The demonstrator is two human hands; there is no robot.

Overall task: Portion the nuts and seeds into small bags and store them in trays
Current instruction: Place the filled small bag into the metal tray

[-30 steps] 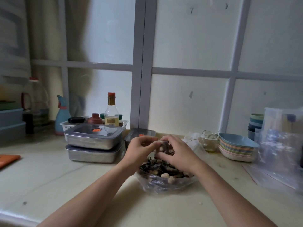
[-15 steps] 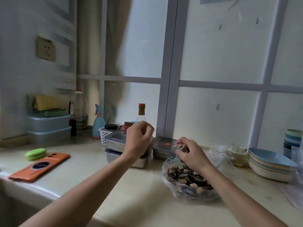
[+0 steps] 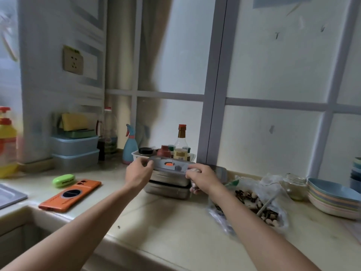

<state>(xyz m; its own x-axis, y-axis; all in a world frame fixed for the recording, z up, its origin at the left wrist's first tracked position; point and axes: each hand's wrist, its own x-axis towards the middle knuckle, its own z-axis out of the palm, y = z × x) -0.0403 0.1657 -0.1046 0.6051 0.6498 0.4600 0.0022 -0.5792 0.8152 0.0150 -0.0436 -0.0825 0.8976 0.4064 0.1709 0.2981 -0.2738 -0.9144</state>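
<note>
Both hands have left the nut bag [image 3: 252, 198] for the stacked trays [image 3: 168, 189]. The left hand [image 3: 139, 173] pinches the lid [image 3: 170, 164] at its left end and the right hand [image 3: 203, 177] curls round its right end (something small is under those fingers, too blurred to name). The nut bag lies open on the counter, just right of the trays.

You see an orange phone [image 3: 70, 195] and a green case [image 3: 63, 180] at lower left, a spray bottle [image 3: 130, 147] and a sauce bottle [image 3: 181, 142] mid-frame, a jar [image 3: 295, 185] beside stacked plates [image 3: 332, 200] at the right edge.

Home kitchen: sink [image 3: 10, 194], condiment bottles [image 3: 180, 142].
</note>
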